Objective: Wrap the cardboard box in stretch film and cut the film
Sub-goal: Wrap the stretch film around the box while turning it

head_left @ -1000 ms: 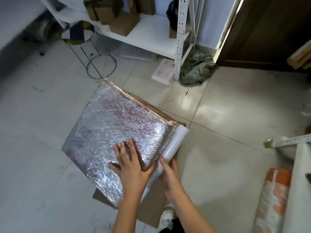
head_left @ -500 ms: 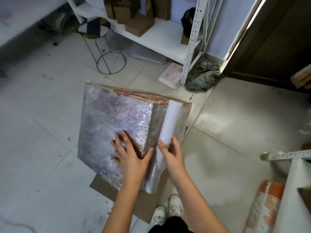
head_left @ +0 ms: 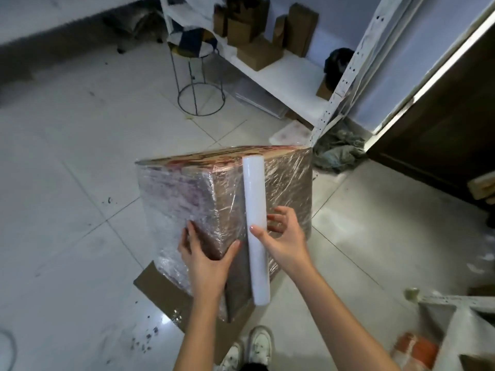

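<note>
A large cardboard box [head_left: 176,199], covered in shiny stretch film, stands tilted on one corner in the middle of the floor. My left hand [head_left: 206,261] grips its near vertical edge, thumb on the right face and fingers on the left face. A white roll of stretch film [head_left: 255,210] lies upright against the box's right face. My right hand [head_left: 284,236] holds the roll near its middle, thumb across the front and fingers behind it. Film runs from the roll onto the box.
A flat piece of cardboard [head_left: 160,290] lies under the box. A wire-legged stool [head_left: 198,84] and a white shelf rack [head_left: 284,73] with small cartons stand behind. A crumpled cloth [head_left: 337,148] lies by the dark door [head_left: 442,129]. My shoes [head_left: 251,346] are just below the box.
The box has been turned and raised from lying nearly flat to standing on a corner. The roll has swung round onto the right face, and both hands have shifted with it.
</note>
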